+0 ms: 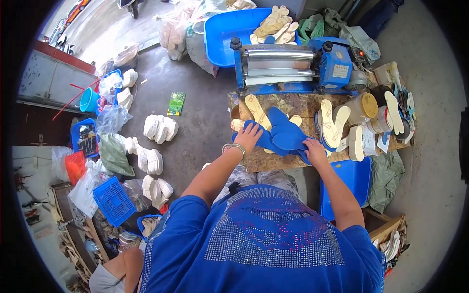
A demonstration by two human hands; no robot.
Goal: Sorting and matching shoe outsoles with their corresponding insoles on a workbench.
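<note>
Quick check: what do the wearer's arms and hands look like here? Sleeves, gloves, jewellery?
Both forearms are bare, and neither hand is gloved. The left hand has a silver-coloured bangle at the wrist. The right hand shows no jewellery. Short blue sleeves end at the upper arms; the shirt has a panel of small sparkling studs. No cables or markings visible.

Even daylight, brightest top left toward the street; soft shadows. Heavy fisheye bending, black rim; my view slightly soft at edges.
</note>
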